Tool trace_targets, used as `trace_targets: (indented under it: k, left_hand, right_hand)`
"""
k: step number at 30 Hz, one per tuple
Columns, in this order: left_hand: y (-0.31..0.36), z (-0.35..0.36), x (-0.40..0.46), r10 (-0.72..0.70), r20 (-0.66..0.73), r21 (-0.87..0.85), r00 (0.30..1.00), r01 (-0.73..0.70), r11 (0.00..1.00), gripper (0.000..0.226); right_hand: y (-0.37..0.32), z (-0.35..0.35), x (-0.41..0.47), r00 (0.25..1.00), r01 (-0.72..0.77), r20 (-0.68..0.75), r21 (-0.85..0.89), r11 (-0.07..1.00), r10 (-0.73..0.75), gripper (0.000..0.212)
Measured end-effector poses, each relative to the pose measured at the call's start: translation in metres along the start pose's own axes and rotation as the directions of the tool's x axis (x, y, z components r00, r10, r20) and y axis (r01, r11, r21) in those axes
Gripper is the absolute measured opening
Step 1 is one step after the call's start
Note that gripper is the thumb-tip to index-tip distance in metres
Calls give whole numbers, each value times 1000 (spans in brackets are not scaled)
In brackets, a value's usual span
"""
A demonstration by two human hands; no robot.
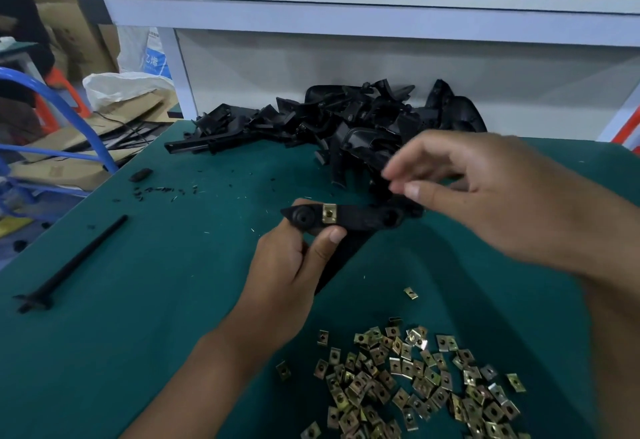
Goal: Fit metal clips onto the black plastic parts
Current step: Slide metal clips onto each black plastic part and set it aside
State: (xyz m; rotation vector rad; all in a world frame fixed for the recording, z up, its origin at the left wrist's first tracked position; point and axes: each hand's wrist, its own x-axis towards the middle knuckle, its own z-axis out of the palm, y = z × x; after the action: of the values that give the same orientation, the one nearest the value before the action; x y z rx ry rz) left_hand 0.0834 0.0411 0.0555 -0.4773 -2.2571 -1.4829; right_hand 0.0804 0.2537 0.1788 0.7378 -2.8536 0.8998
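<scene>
A black plastic part point(349, 218) is held above the green desk point(145, 300) by the left hand point(291, 265), whose thumb and fingers pinch its rounded left end. One metal clip point(329, 213) is already seated on the part's strip, just right of the round boss. The right hand point(485, 189) hovers over the part's right end with fingers loosely curled; nothing can be seen held in them.

For a good fit, the part should be kept steady and the next clip slid squarely over the edge until its hole lines up. Loose clips point(415, 379) are heaped near the front of the desk, with more black parts point(346, 123) piled at the back.

The right fingertips point(412, 191) are blurred, and the part's right end is hard to make out against the pile.
</scene>
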Motion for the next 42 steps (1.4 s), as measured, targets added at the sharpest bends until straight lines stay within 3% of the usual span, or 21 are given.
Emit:
trace_targets:
  k: [2,5,9,11,19,22,25,27,30,32,36,42]
  left_hand:
    - [-2,-1,-1,6,-43,-12,999,-6,1000,35]
    - [-3,0,-1,29,-64,16,998,-28,999,18]
    - [-2,2,-3,61,-51,36,997,-59,998,12]
    - [0,2,-4,65,-54,25,996,-64,998,12]
    - [-4,5,-3,12,-61,-18,998,-13,1000,26]
    - [-4,6,-5,26,-46,-18,999,-27,999,20]
    - [-4,6,-4,26,-35,-37,999,-28,999,23]
    - [-4,5,-5,30,-45,-47,999,-32,998,29]
    - [-3,6,-6,39,-54,-67,998,-43,997,33]
    - [-2,7,-7,48,-59,-65,997,-52,996,36]
    - [-1,9,-8,31,-100,-71,995,-38,997,14]
    - [1,11,-10,80,-136,-112,987,-96,989,24]
  right_hand:
    - [15,0,2,980,-153,111,-124,980,167,7]
    - [30,25,12,813,-351,366,-313,883,453,17]
    - [41,60,28,597,-366,520,-502,784,611,40]
    - [46,69,31,580,-359,523,-524,773,624,41]
    - [57,74,32,624,-378,466,-522,764,627,30]
    - [60,69,31,608,-408,457,-522,749,650,26]
    - [66,54,27,690,-514,399,-316,797,603,15]
    - [72,42,23,771,-523,383,-77,849,510,11]
    - [69,25,19,896,-422,296,332,844,332,12]
    - [63,14,17,944,-316,247,496,808,218,13]
    - [47,-2,8,981,-145,189,570,809,43,16]
    - [28,-9,2,987,-55,155,607,793,-50,21]
